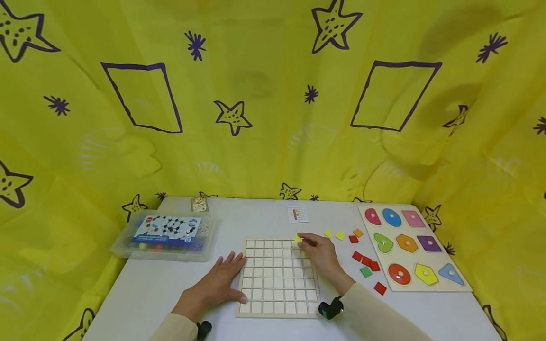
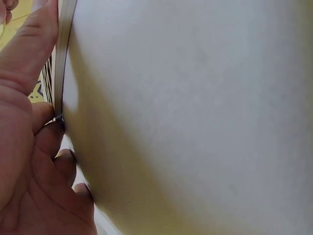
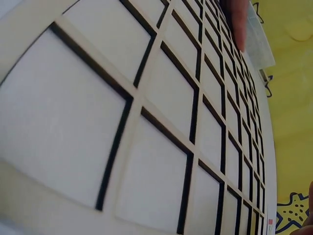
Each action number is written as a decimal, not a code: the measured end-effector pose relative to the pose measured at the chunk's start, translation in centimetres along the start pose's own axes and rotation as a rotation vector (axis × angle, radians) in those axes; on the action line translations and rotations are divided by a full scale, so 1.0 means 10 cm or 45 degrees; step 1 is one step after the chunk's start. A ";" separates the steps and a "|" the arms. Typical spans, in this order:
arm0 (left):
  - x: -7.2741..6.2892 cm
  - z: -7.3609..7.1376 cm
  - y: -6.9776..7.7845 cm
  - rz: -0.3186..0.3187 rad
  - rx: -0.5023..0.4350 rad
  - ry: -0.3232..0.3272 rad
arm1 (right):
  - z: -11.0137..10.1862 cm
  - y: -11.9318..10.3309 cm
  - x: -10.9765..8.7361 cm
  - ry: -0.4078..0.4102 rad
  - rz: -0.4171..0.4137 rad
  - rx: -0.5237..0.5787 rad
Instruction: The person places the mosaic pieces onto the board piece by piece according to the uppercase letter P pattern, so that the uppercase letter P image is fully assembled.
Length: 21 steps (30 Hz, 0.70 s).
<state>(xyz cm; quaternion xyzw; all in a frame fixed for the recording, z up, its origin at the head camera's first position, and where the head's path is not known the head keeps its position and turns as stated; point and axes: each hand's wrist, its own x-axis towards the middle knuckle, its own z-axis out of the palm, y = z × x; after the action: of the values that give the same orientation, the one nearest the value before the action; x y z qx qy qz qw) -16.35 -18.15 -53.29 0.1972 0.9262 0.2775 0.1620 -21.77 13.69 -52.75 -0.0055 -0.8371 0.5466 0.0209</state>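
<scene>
Yellow star-print cloth backs a white table. A person's right hand pinches a yellow tile at a grid board's far edge; the left hand, fingers spread, touches its left side.

The right hand covers part of the small yellow piece and some upper right cells of the grid board. In the right wrist view, the left and upper edges cut this board, and only a bit of the fingers is seen. The left hand is cut by its view's left edge. The details on the white card are too small to tell.
</scene>
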 end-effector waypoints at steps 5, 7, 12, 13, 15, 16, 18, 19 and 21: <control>-0.01 0.00 0.03 -0.004 -0.007 0.000 | 0.10 0.02 0.00 -0.018 -0.032 0.016; -0.01 0.00 0.03 -0.001 -0.010 0.002 | 0.14 0.03 0.01 -0.025 -0.036 0.012; -0.01 0.01 0.04 0.002 -0.010 0.003 | 0.20 0.05 0.00 -0.043 -0.018 -0.021; 0.00 0.00 0.04 0.003 -0.009 0.004 | 0.21 0.05 0.00 -0.049 -0.013 -0.029; 0.00 0.00 0.04 -0.001 -0.004 0.003 | 0.23 0.07 0.00 -0.060 -0.012 -0.053; 0.00 0.00 0.04 0.000 -0.002 0.004 | 0.24 0.08 0.00 -0.065 -0.013 -0.071; 0.00 0.00 0.04 0.002 0.002 0.006 | 0.26 0.09 -0.01 -0.077 -0.038 -0.118; -0.01 0.00 0.04 0.002 0.002 0.008 | 0.27 0.10 -0.01 -0.084 -0.055 -0.147; -0.01 0.00 0.04 0.004 0.000 0.009 | 0.28 0.11 -0.01 -0.094 -0.088 -0.196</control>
<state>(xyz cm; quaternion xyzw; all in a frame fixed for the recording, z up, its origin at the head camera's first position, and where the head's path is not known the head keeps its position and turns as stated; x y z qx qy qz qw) -16.19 -17.90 -53.08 0.1978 0.9264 0.2786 0.1582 -21.79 11.55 -54.84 0.0421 -0.8766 0.4792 0.0084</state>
